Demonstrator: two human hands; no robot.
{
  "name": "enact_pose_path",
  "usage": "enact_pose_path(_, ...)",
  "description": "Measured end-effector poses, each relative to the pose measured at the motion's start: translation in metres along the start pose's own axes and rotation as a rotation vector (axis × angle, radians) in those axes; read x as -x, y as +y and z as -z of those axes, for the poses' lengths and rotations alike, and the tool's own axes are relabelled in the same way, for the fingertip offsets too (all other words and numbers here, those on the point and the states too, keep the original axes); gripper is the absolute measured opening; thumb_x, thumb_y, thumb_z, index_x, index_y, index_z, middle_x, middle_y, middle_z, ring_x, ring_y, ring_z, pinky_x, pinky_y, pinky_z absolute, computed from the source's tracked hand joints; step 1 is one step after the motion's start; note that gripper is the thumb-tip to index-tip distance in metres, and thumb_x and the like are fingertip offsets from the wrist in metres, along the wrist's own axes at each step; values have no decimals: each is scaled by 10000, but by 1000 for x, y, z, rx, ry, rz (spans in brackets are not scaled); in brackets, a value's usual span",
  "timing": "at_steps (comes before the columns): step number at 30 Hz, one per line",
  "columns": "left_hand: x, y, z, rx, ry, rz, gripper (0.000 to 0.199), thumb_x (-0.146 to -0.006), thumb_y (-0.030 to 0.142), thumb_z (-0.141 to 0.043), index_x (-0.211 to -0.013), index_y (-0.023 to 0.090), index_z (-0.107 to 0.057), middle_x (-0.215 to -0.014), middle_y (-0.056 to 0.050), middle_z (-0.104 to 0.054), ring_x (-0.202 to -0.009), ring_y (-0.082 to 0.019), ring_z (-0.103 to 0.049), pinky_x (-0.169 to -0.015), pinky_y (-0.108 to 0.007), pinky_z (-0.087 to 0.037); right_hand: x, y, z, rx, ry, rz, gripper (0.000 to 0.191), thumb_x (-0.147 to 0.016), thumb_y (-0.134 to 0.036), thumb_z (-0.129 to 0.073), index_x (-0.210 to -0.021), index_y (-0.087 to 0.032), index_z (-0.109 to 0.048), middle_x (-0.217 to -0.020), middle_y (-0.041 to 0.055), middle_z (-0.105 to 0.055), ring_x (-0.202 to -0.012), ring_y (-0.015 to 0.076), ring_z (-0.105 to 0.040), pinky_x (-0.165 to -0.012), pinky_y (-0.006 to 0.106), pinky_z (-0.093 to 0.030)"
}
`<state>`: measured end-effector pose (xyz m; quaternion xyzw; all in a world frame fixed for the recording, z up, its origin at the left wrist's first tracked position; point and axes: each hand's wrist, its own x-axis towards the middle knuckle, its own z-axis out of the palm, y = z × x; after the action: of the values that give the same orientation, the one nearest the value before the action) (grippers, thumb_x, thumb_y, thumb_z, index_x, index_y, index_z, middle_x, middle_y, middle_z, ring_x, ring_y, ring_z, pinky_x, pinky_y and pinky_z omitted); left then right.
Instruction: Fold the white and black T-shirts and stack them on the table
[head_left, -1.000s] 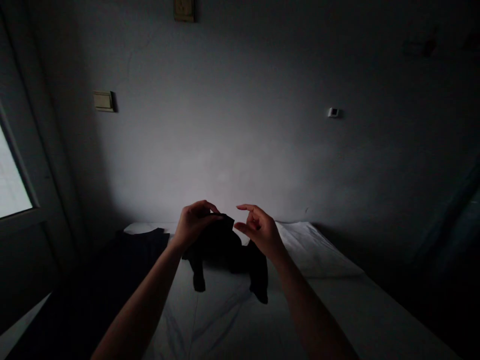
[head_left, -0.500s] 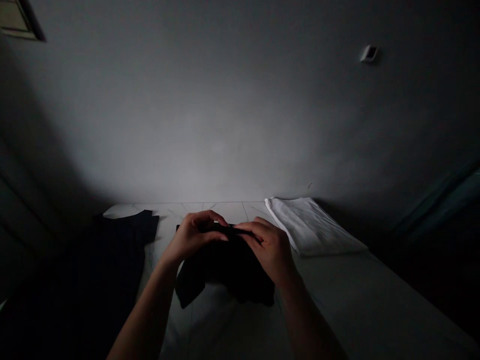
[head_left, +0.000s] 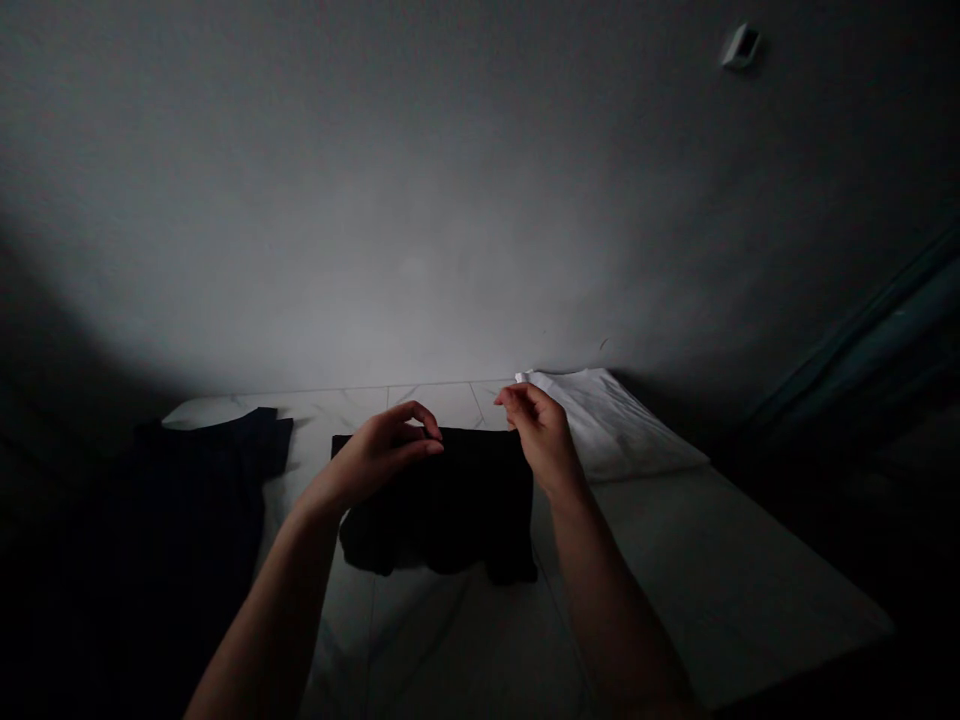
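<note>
A black piece of clothing lies folded into a rough rectangle on the white marble-patterned surface, its near edge wavy. Over its upper left part hovers my left hand, thumb and fingers curved with a small gap between them and nothing held. My right hand is raised at the upper right corner of the black clothing, thumb and fingertips pressed together. No cloth shows in that pinch. The darkness hides the clothing's folds and seams.
A dark navy garment is spread at the left. Folded white cloth lies at the back right. Behind stands a grey wall with a small white fixture. The surface's right edge drops into shadow.
Both hands have released the black clothing's top edge and moved apart, the right one up and right. The clothing now lies flatter and straighter. The camera view has tilted down.
</note>
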<state>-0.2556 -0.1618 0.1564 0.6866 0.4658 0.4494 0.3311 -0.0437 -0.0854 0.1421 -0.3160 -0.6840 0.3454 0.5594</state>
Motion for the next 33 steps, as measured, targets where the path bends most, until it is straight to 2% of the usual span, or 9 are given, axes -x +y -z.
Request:
enact_pose_path(2,-1,-2,-13,64,-148,72,282,-786,387,-735,-998,219,-653,-655,38,-615,-546,-106,-535,-505,-215,-397,-1,1,-2,-13,76,21,345,-874,-559,-574,-779,-228,-594,-643,-22,-556,-559,121,-491,-509,242,-388)
enact_pose_path(3,-2,-4,-21,81,-165,103,336,-771,379,-753,-1051,225,-649,-662,40,-617,-548,-108,-540,-505,-217,-398,-1,-1,-3,-12,97,32,347,-874,-563,-571,-779,-230,-586,-649,-20,-556,-568,124,-495,-516,245,-392)
enact_pose_path(8,-12,-20,-59,160,-12,156,481,-644,354,-848,-1051,223,-628,-788,6,-665,-653,-151,-606,-558,-246,-451,7,-9,-12,-18,96,51,335,-888,-555,-562,-774,-240,-564,-689,1,-591,-661,152,-570,-576,265,-438)
enact_pose_path(11,-15,-24,-69,224,15,139,522,-660,352,-836,-1115,239,-608,-767,20,-655,-604,-132,-574,-527,-238,-425,10,-12,-16,-18,37,61,316,-891,-539,-569,-774,-245,-574,-689,-4,-599,-661,152,-576,-595,270,-453)
enact_pose_path(15,-13,-16,-65,297,36,77,262,-713,342,-783,-897,221,-641,-745,24,-649,-554,-97,-543,-500,-219,-398,11,-14,-13,-6,-16,70,332,-898,-540,-564,-752,-243,-583,-696,-6,-613,-652,146,-567,-617,270,-458)
enact_pose_path(19,-8,-5,-54,336,101,78,219,-736,359,-762,-854,210,-654,-637,28,-625,-508,-96,-543,-465,-209,-387,12,-22,1,34,-75,80,336,-934,-513,-534,-765,-235,-619,-717,-3,-619,-652,139,-550,-612,262,-442)
enact_pose_path(26,-6,-1,-42,244,256,-107,159,-736,363,-761,-737,215,-703,-752,-28,-732,-707,-164,-686,-655,-269,-553,21,-43,25,164,-284,148,99,-888,-338,-652,-923,-248,-671,-836,2,-643,-767,153,-595,-696,277,-483)
enact_pose_path(33,-2,-8,-39,161,362,-209,122,-757,345,-749,-719,230,-740,-749,-36,-757,-698,-171,-705,-678,-289,-589,22,-47,24,306,-189,392,75,-881,-193,-670,-882,-267,-662,-856,0,-628,-821,167,-612,-753,323,-508)
